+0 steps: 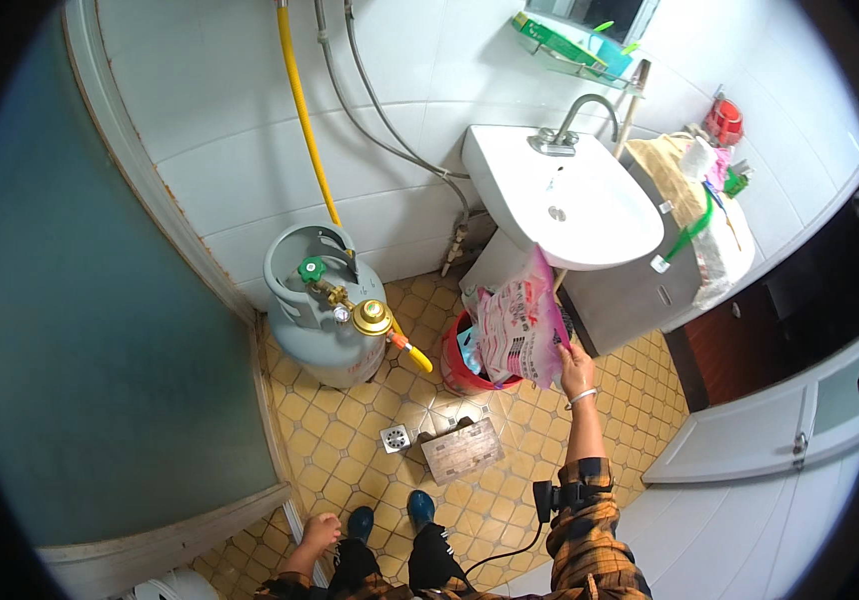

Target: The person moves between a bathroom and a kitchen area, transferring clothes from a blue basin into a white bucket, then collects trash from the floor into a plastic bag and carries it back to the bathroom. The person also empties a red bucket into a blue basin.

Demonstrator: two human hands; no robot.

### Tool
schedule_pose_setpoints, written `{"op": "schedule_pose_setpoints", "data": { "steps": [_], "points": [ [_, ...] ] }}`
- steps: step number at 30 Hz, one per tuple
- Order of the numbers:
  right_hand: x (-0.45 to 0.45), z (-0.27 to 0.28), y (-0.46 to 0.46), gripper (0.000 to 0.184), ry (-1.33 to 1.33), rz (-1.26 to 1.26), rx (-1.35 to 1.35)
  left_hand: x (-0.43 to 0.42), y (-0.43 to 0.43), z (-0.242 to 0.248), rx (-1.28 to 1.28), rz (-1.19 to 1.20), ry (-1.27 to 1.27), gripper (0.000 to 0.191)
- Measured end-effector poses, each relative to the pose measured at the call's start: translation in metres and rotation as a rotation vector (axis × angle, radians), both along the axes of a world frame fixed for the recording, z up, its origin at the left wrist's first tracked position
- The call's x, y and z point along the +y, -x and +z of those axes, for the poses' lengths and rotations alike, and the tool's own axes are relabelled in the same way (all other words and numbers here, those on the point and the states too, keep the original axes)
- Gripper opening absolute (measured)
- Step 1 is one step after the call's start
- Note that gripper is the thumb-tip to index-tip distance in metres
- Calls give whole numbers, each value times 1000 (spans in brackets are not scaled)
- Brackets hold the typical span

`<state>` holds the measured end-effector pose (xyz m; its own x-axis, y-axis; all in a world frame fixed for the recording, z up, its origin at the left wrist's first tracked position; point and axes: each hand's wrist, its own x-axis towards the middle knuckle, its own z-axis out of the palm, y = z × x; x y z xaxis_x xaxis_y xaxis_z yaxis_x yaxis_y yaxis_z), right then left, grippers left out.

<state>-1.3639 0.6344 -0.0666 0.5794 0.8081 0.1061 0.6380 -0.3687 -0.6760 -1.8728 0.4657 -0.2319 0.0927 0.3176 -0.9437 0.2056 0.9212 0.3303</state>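
Note:
My right hand (576,370) grips the edge of a pink and white printed plastic bag (516,334). The bag bears writing and hangs over a red bucket (456,379) below the washbasin, covering much of the bucket's mouth. Some light-blue material (468,351) shows inside the bucket beside the bag. Low on the left, my left hand (321,531) hangs near my leg with its fingers curled in and nothing visible in it.
A grey gas cylinder (309,345) with a brass regulator (372,317) and yellow hose (302,112) stands by the wall. A small wooden stool (463,451) sits near a floor drain (395,439). The white washbasin (594,217) juts out above; a door (737,435) is at right.

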Motion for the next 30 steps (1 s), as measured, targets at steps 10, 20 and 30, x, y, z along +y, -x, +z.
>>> {"op": "schedule_pose_setpoints", "data": {
  "steps": [10,20,30],
  "points": [
    [1,-136,-77,23,849,-142,-270,-61,-65,28,5,-261,198,42],
    [-3,-143,-71,29,541,-425,-47,-70,-64,25,109,-235,142,38],
    [83,-124,24,30,127,479,-587,-76,-65,-9,20,-214,133,21]
  ]
}}
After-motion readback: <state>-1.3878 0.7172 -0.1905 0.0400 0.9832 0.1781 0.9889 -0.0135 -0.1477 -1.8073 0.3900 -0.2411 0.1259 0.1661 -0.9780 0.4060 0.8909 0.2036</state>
